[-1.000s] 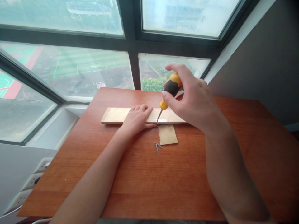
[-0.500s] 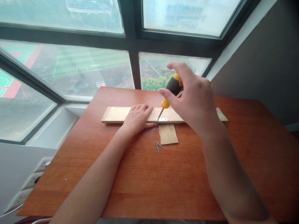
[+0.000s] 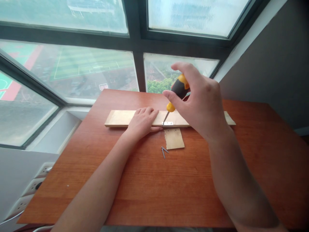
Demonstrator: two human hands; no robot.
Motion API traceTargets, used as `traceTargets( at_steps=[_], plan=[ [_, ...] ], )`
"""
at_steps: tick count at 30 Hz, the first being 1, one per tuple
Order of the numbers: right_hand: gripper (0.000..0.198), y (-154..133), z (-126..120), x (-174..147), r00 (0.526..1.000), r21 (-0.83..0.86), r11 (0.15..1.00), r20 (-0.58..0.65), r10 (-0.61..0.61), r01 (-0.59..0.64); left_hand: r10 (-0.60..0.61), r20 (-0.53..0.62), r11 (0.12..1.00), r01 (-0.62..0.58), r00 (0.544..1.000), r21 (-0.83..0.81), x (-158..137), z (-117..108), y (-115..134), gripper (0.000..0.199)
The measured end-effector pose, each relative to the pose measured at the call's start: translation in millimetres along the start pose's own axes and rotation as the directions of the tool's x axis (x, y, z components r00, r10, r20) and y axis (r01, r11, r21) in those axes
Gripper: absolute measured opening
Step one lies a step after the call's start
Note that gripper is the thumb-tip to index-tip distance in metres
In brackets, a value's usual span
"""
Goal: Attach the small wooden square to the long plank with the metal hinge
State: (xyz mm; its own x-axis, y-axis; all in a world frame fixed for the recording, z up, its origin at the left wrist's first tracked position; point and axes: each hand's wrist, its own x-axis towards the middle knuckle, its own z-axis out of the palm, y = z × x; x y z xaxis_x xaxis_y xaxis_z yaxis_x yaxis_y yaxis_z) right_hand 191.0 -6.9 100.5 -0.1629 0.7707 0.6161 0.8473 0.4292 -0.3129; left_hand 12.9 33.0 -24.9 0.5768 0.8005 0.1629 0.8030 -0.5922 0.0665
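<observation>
A long pale wooden board (image 3: 119, 118) lies crosswise on the table. My left hand (image 3: 142, 120) presses on it, fingers over the top and thumb along the near edge. A small silver hinge plate (image 3: 168, 123) sits at the board's near edge, just right of that thumb. Closed around a yellow-and-black screwdriver (image 3: 180, 88) is my right hand (image 3: 201, 100), its index finger raised off the handle. The tilted shaft runs down to the plate's left end; whether the tip sits in a screw is too small to tell. My right hand hides part of the board.
Just in front of the board lies a small square wooden piece (image 3: 174, 139) with a rough left edge. Several screws or nails (image 3: 164, 152) lie beside it. The brown table (image 3: 154, 193) stands against large windows (image 3: 96, 67); power sockets (image 3: 31, 187) are at the lower left.
The view has shifted very slightly. Both hands, the screwdriver and the board keep nearly the same positions; any turn of the screwdriver is too small to make out.
</observation>
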Motion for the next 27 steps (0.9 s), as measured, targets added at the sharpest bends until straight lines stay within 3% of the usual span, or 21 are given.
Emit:
traceTargets(
  at_steps=[11,17,20,24,27],
  plan=[
    [0.037,-1,-17,1,0.994,0.079,0.996,-0.105,-0.028,0.036,0.000,-0.004,1.000,0.000,1.000,-0.014,0,1,-1,0.072],
    [0.037,7,-12,-9,0.992,0.145,0.989,-0.123,0.019,-0.001,0.001,-0.033,1.000,-0.001,0.999,0.012,2,1,-1,0.066],
    [0.038,21,-9,-23,0.977,0.237,0.970,-0.193,0.093,-0.045,0.009,-0.042,1.000,-0.008,0.999,0.003,2,1,-2,0.064],
    [0.041,50,6,-46,0.931,0.462,0.874,-0.230,0.283,-0.151,0.026,-0.042,0.999,-0.027,0.999,-0.018,2,3,-4,0.059],
    [0.041,68,22,-64,0.853,0.685,0.679,-0.162,0.497,-0.265,0.041,-0.035,0.998,-0.042,0.999,-0.036,2,4,-7,0.059]
  ],
)
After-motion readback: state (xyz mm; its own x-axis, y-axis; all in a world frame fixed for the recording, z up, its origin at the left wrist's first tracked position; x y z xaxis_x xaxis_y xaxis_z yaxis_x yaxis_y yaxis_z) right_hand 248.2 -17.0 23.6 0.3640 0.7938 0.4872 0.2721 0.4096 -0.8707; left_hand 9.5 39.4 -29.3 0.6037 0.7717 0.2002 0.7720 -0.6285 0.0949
